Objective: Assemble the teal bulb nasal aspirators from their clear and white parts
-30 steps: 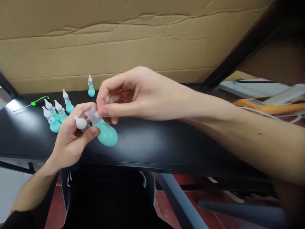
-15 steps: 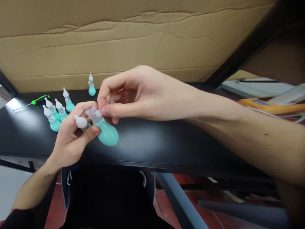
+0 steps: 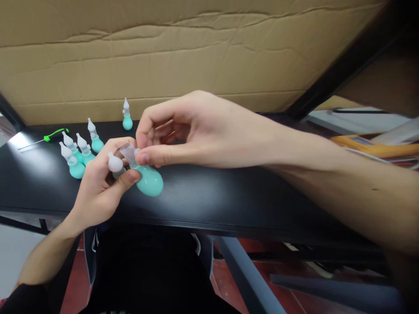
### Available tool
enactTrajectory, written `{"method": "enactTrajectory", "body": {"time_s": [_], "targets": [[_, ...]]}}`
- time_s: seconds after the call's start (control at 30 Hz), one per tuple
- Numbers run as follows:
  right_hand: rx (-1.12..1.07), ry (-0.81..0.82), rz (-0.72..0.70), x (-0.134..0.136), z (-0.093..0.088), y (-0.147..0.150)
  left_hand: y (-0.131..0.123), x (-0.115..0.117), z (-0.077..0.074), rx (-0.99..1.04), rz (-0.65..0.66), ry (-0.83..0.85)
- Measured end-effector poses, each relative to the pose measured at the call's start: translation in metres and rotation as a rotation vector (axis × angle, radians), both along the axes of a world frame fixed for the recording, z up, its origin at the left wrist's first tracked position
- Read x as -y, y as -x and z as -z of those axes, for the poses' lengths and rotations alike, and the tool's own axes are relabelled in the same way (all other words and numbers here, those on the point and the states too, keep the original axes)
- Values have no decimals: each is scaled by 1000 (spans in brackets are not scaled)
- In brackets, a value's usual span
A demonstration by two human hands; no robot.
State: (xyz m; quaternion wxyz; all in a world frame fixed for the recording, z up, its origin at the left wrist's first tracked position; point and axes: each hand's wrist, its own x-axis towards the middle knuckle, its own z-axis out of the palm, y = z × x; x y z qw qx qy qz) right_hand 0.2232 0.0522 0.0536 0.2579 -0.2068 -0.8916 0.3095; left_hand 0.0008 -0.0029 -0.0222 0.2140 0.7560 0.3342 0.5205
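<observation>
While the left hand [image 3: 98,192] clasps a teal bulb [image 3: 149,179], the right hand [image 3: 193,128] pinches its clear neck [image 3: 129,153].

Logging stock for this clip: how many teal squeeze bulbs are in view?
6. One bulb is held in the left hand. Four stand grouped at the table's left. One stands alone near the cardboard. The hands may hide more.

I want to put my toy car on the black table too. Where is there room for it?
The widest bare patch of the black table is right of the teal bulb that the left hand and right hand hold. A smaller patch lies between the green screwdriver and the front edge. It is crowded where the little teal bottles stand.
</observation>
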Motion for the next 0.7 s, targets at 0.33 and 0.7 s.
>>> {"method": "enactTrajectory", "body": {"time_s": [0.33, 0.7], "targets": [[160, -260, -12, -10, 8, 0, -3, -1, 9, -230, -151, 35], [69, -288, 94, -5, 9, 3, -7, 4, -2, -294, -172, -39]]}}
